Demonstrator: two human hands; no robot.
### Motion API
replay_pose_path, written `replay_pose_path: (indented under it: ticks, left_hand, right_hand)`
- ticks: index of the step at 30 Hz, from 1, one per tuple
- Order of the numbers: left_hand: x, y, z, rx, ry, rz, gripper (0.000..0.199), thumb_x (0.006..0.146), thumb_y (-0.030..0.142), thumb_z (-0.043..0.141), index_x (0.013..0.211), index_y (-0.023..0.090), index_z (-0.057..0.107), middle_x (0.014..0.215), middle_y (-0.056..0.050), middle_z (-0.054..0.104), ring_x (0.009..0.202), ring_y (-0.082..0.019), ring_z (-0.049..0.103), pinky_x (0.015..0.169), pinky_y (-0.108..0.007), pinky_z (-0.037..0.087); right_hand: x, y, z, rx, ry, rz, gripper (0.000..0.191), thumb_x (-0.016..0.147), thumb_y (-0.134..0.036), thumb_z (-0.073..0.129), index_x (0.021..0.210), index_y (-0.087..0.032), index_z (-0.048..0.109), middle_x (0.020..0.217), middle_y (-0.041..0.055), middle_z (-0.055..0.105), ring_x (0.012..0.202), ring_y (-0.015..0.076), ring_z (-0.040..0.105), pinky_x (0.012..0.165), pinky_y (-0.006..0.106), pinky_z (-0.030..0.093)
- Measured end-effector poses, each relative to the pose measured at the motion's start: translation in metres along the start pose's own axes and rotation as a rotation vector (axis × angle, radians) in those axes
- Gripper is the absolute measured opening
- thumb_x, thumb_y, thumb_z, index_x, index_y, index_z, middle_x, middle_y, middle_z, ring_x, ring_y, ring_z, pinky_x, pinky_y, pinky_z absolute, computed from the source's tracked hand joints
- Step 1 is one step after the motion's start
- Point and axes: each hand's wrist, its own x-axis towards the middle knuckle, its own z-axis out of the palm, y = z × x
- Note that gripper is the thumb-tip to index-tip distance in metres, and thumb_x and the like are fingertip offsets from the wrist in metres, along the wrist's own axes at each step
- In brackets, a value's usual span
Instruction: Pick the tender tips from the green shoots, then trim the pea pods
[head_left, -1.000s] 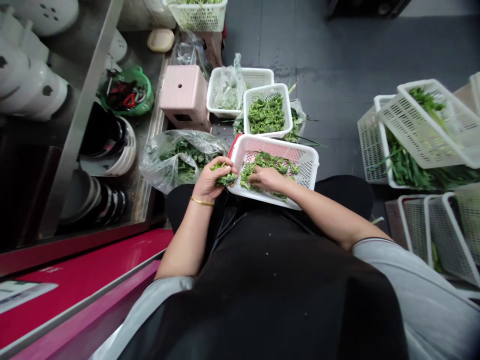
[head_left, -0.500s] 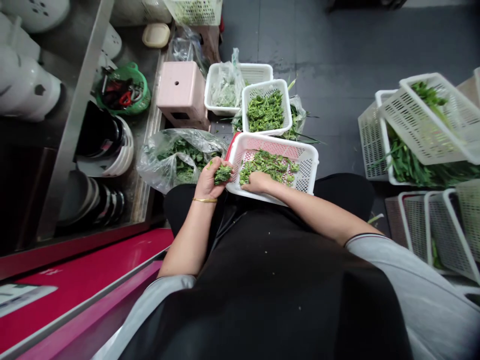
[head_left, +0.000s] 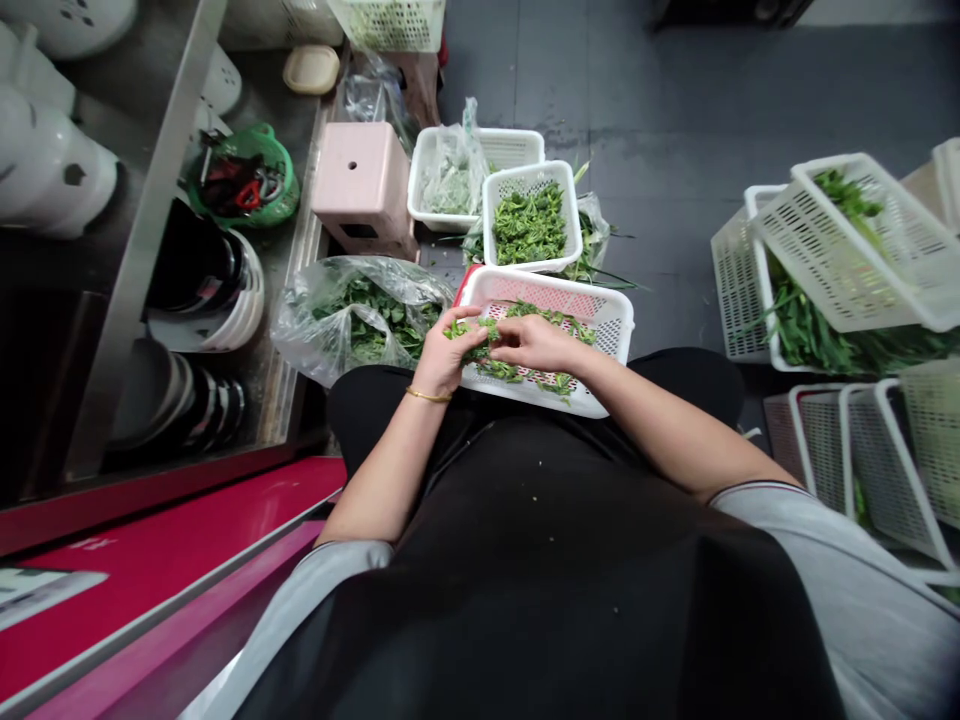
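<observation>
A white perforated basket (head_left: 621, 340) rests on my lap, with loose cut leafy greens (head_left: 556, 383) spread over its bottom. My left hand (head_left: 441, 358), a gold bangle at its wrist, is curled around a small bunch of greens (head_left: 457, 328) at the basket's left side. Over the basket, my right hand (head_left: 541, 343) meets that bunch with thumb and fingers drawn together; what lies between its fingertips is too small to make out. A clear plastic bag of leafy greens (head_left: 367, 320) stands just left of my left hand.
Beyond the lap basket sit a smaller basket of greens (head_left: 531, 222) and a white basket (head_left: 517, 147) holding a plastic bag. A pink stool (head_left: 358, 175) is at the left, near a metal shelf (head_left: 150, 240). Stacked baskets (head_left: 840, 260) stand to the right.
My left hand has moved right, over the basket's edge, with its bunch of greens. My right hand has risen from the greens in the basket to meet it.
</observation>
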Motion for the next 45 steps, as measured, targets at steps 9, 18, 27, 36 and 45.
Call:
replay_pose_path:
  ticks: [9,18,27,36,45]
  left_hand:
    - [-0.007,0.013,-0.026,-0.105,0.011,-0.069,0.047,0.057,0.018,0.076,0.102,0.017,0.065,0.079,-0.002,0.066,0.06,-0.012,0.061,0.044,-0.02,0.046]
    - [-0.008,0.0,-0.005,0.0,-0.196,-0.177,0.051,0.055,0.016,0.08,0.104,0.014,0.068,0.105,-0.009,0.068,0.071,-0.013,0.064,0.054,-0.02,0.048]
    - [-0.011,0.002,0.014,0.201,-0.253,-0.208,0.033,0.058,0.022,0.077,0.09,0.013,0.07,0.076,-0.004,0.066,0.056,-0.01,0.057,0.046,-0.019,0.041]
    - [-0.015,0.003,0.021,0.438,-0.367,-0.273,0.025,0.06,0.028,0.077,0.077,0.012,0.066,0.059,0.0,0.055,0.046,-0.008,0.048,0.037,-0.018,0.039]
    - [-0.028,0.001,0.023,0.53,-0.367,-0.265,0.026,0.064,0.031,0.075,0.081,0.012,0.07,0.06,-0.002,0.058,0.045,-0.007,0.047,0.035,-0.018,0.04]
  right_hand:
    - [0.0,0.044,0.041,-0.358,-0.15,0.258,0.008,0.074,-0.021,0.062,0.073,-0.014,0.063,0.07,0.0089,0.061,0.071,0.0171,0.052,0.06,0.029,0.036]
    - [-0.039,0.024,-0.019,0.107,-0.023,0.221,0.019,0.075,-0.035,0.062,0.075,-0.017,0.057,0.065,0.0006,0.06,0.058,0.0109,0.051,0.056,0.025,0.034]
    - [-0.048,0.003,-0.012,-0.019,0.139,0.054,0.021,0.083,-0.033,0.055,0.092,-0.015,0.063,0.074,0.0034,0.062,0.066,0.0132,0.052,0.064,0.027,0.036]
    - [-0.04,-0.002,-0.015,-0.275,0.112,-0.197,0.018,0.086,-0.022,0.049,0.079,-0.018,0.065,0.087,0.0056,0.056,0.068,0.0122,0.046,0.059,0.027,0.029]
    - [-0.056,0.002,-0.02,-0.11,0.178,-0.024,0.019,0.084,-0.033,0.053,0.092,-0.016,0.058,0.071,0.0025,0.056,0.061,0.0131,0.047,0.059,0.027,0.033]
